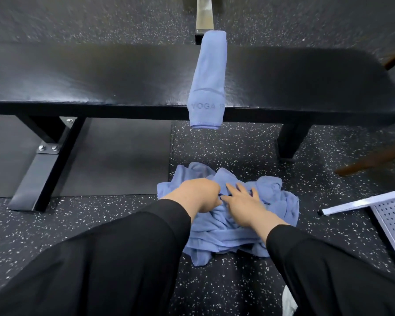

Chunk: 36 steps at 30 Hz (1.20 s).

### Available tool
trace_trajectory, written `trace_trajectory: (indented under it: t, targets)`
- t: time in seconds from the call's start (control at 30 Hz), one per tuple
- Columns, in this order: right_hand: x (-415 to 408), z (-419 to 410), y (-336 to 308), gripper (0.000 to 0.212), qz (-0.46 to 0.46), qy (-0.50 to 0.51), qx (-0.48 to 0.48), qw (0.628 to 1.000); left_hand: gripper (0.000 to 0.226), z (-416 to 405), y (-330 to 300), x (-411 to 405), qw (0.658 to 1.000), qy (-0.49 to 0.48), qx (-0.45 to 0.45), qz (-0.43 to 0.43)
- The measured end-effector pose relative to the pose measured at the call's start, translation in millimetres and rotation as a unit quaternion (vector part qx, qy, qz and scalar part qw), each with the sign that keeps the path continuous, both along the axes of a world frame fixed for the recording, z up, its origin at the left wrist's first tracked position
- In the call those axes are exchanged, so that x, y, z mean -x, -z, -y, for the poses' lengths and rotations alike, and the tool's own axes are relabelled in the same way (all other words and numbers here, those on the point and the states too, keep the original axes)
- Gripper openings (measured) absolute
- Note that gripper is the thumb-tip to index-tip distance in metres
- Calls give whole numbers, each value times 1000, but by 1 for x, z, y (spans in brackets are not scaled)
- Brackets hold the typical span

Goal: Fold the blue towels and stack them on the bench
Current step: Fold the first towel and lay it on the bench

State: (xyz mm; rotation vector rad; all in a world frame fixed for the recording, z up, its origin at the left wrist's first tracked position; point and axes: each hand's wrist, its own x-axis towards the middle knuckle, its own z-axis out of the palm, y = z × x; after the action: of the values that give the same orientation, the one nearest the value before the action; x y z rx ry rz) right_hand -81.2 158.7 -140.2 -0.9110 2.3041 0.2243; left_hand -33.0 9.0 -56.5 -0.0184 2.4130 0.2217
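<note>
Crumpled pile of soft blue cloth towels (235,229): light, limp, tangles. Left hand (198,192) curled, gripping fold; right hand (244,204) fingers spread flat on top. Take by hem corners.

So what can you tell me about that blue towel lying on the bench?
The folded towel is light blue soft cloth, folded into a long narrow strip. It lies across the black padded bench, from the far edge to the near one, and its near end hangs over the front edge. That end shows a curved line and the word YOGA in darker print, plus a stitched hem. Only the bench touches it; neither hand does.
</note>
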Motion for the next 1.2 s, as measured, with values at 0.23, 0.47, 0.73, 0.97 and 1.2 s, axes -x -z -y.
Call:
trace_trajectory:
  t: [0.23, 0.47, 0.73, 0.97, 1.2]
  targets:
    - [4, 16, 2, 13, -95, 121, 181, 971, 34, 13, -2, -1, 997, -51, -39, -50]
    - [13, 11, -52, 19, -73, 265, 289, 917, 31, 22, -31, -10, 971, -140, -60, -186]
    - [5, 0, -185, 13, -67, 230, 383, 892, 32, 7, -123, -23, 891, -268, -161, -329]
    - [-13, -26, -317, 17, -129, 228, 517, 815, 34, -22, -217, -51, 817, -306, -288, -395]
    - [-23, -45, -326, 22, -70, 181, 525, 829, 41, -35, -224, -67, 841, -219, -336, -362]
